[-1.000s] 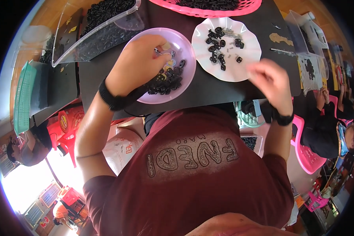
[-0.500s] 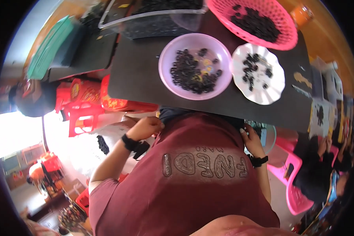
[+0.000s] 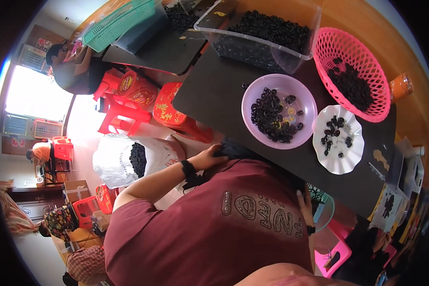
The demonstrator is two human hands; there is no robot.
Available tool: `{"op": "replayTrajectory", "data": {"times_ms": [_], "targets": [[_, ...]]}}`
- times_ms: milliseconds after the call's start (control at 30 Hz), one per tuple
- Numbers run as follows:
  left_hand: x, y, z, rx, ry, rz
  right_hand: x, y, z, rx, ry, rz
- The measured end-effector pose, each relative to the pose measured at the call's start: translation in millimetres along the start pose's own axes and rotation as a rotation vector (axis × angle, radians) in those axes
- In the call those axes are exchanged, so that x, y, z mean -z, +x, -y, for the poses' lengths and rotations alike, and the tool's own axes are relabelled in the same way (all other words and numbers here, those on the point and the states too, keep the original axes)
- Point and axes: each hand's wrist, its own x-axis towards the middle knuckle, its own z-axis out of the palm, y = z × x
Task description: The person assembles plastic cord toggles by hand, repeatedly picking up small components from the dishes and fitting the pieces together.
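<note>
Black table (image 3: 214, 95) in crowded workroom, red stools (image 3: 128, 109) alongside. Lilac bowl (image 3: 279, 110) of black rings mid-table, near front edge. White scalloped plate (image 3: 338, 139) just beside it, few rings. Pink basket (image 3: 350, 71) and clear tub (image 3: 264, 33) behind. Left hand (image 3: 209, 155) at table edge below bowl, fingers curled on dark item, unidentifiable. Right hand (image 3: 304, 206) against maroon shirt (image 3: 233, 229), grip cannot be told.
</note>
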Motion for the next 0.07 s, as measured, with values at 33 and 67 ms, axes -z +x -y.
{"op": "replayTrajectory", "data": {"times_ms": [33, 67], "targets": [[3, -7, 7, 0.045, -0.189, -0.016, -1, -7, 10, -0.023, 0.122, -0.012], [11, -13, 11, 0.204, -0.234, 0.063, 20, -48, -28, -0.016, 0.126, -0.015]]}}
